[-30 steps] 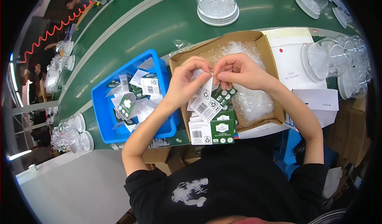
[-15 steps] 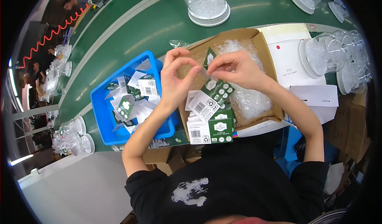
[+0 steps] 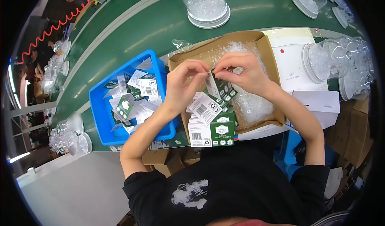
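Both hands meet over a shallow cardboard tray (image 3: pixel 276 71). Between them is a small folded hang tag (image 3: pixel 211 85), white with a barcode on one side and dark green on the other. My left hand (image 3: pixel 185 83) pinches its upper left edge, while the fingers of my right hand (image 3: pixel 242 71) close on its top right corner. Whether a thin clear loop is between the fingertips cannot be made out. Below lie more green and white tags (image 3: pixel 206 135), overlapping on the tray's near left side. A tangle of clear plastic strands (image 3: pixel 252 103) fills the tray's right part.
Left of the tray, a blue bin (image 3: pixel 95 109) contains many loose tags. A clear dome on a white base (image 3: pixel 208 21) stands on the green surface (image 3: pixel 152 37) beyond. More domes (image 3: pixel 321 61) lie at the right, beside white papers (image 3: pixel 288 61). A red coiled hose (image 3: pixel 36 45) hangs far left.
The tag at my fingertips, earlier mostly behind my hands, now hangs below them with its white side showing. My left hand's fingers have closed in toward the right hand.
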Demonstrator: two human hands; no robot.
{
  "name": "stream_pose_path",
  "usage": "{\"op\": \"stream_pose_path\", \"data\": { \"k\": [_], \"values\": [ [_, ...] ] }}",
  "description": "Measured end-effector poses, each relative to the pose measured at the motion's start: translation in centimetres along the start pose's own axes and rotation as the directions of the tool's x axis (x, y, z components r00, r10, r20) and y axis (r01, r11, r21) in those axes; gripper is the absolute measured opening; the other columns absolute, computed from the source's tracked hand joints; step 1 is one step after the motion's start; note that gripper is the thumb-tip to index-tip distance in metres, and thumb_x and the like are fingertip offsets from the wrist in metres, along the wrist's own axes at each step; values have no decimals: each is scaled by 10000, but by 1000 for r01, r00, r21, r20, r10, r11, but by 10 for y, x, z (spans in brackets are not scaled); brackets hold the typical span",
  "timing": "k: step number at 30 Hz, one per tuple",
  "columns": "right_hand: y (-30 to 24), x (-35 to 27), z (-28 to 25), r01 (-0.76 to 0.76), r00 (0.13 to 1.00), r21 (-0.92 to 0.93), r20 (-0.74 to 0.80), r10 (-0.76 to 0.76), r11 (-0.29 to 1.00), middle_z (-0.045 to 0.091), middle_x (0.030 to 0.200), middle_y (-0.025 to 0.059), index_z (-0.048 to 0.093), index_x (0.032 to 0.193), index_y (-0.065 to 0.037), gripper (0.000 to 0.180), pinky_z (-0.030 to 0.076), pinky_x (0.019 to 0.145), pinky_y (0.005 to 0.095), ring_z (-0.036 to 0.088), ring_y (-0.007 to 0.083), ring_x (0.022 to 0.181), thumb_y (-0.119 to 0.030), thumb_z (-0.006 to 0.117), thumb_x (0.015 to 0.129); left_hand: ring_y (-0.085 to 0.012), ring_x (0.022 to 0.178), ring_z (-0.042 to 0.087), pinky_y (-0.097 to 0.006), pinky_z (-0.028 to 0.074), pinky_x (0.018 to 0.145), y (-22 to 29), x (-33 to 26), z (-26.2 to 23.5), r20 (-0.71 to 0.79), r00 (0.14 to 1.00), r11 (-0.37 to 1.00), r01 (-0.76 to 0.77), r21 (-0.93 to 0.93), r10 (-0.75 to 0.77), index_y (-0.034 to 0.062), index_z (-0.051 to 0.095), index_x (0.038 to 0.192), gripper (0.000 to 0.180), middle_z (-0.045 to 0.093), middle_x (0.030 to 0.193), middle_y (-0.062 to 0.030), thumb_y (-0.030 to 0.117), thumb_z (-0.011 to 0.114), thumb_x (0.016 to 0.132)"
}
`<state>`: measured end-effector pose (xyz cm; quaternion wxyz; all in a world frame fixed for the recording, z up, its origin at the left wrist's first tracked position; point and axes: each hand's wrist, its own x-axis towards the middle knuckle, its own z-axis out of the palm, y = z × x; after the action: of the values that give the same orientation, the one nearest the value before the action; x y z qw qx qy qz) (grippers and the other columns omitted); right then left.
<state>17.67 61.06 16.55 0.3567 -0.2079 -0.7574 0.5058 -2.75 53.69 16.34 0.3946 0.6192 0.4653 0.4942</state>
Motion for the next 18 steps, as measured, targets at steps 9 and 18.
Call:
{"op": "stream_pose_path", "data": {
  "k": [9,18],
  "values": [
    [7,0,-7,-286,951,599,79,300,748,640,859,67,640,1015,3,135,495,601,238,598,113,704,-99,587,944,-178,938,644,-284,530,813,0,6,-9,95,980,930,198,-310,-177,-18,509,990,82,627,1033,-146,24,560,941],
    [16,-3,-8,-302,932,714,81,354,631,625,899,62,642,1056,0,167,507,636,264,591,123,726,-116,582,952,-204,973,641,-300,524,832,5,6,-5,280,940,875,297,-383,-196,-42,545,998,92,606,1068,-138,-38,576,911]
  ]
}}
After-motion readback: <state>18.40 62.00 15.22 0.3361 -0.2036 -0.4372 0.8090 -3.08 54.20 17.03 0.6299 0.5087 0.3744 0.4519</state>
